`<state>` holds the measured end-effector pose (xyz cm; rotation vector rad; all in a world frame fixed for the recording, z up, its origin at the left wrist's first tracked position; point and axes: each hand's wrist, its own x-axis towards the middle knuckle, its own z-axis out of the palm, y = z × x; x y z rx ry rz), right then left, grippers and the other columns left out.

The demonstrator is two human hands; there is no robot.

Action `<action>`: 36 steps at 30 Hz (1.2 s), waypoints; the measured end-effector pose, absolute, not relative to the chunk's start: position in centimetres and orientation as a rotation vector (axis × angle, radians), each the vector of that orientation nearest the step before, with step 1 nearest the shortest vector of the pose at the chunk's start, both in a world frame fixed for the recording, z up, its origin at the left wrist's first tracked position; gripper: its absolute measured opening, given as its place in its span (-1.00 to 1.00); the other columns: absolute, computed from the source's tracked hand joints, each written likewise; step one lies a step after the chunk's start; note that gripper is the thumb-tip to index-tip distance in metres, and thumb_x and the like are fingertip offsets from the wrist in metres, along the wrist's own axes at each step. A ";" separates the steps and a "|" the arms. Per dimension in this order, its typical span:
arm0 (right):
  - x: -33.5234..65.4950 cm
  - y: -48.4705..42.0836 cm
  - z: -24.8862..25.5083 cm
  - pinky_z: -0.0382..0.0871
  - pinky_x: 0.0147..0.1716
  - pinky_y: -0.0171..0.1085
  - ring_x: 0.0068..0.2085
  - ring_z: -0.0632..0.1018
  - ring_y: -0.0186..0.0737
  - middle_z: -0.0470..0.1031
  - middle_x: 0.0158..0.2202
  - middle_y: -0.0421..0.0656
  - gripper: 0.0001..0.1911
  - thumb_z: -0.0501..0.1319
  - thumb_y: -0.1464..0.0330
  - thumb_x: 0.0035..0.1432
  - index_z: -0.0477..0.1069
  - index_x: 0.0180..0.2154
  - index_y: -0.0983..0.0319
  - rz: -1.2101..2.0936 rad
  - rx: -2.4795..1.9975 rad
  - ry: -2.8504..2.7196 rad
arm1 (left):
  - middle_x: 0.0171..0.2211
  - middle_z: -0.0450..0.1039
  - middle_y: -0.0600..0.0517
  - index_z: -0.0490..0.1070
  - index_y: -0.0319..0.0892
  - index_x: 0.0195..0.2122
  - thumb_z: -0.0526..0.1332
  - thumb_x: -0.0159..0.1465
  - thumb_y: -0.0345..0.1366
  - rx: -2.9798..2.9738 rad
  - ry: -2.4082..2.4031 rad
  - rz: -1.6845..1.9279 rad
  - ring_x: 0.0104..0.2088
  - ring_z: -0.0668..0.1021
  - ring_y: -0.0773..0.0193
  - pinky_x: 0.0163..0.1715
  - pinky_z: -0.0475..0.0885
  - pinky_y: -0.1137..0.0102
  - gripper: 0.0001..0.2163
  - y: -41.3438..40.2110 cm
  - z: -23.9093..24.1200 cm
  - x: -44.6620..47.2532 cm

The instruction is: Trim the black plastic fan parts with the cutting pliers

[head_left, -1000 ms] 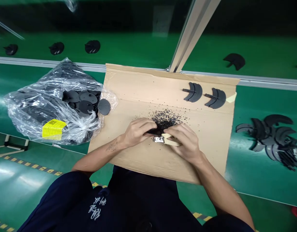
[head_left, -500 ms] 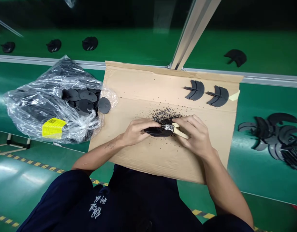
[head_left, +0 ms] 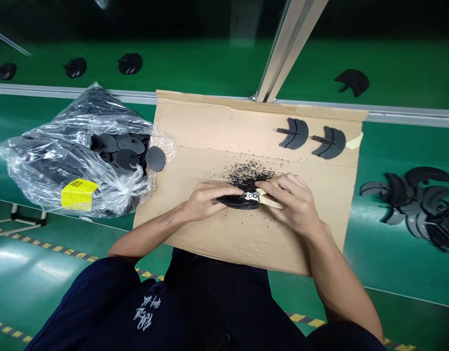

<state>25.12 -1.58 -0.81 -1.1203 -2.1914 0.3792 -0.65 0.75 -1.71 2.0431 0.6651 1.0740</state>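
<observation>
My left hand [head_left: 204,200] grips a flat black plastic disc [head_left: 236,202] edge-on over a brown cardboard sheet [head_left: 217,126]. My right hand [head_left: 292,204] is closed round a small cutter with cream handles [head_left: 263,197], its metal jaws touching the disc's rim. Just beyond the hands, a heap of black trimmings [head_left: 248,174] lies on the cardboard. Two trimmed half-moon pieces [head_left: 312,137] rest at the cardboard's far right.
A clear plastic bag of black discs [head_left: 82,156] with a yellow label lies at the left on the green table. A pile of black curved offcuts [head_left: 416,200] sits at the right. Beyond a metal rail [head_left: 410,117], more black parts ride a green belt.
Both hands have lifted slightly and the disc now shows edge-on with the cutter at its right rim; a second ago the hands were huddled closer together over it.
</observation>
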 end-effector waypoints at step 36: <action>28.2 -1.5 0.2 0.40 -0.23 -0.09 -0.20 0.53 0.02 0.56 -0.20 0.01 -0.59 0.06 0.08 0.41 0.45 0.01 0.25 0.179 -1.398 -2.328 | -0.09 0.62 -0.12 0.47 -0.19 0.02 -0.07 0.50 -0.03 1.987 0.827 0.802 -0.09 0.66 0.15 -0.07 0.59 0.30 -0.57 3.7 0.9 -1.0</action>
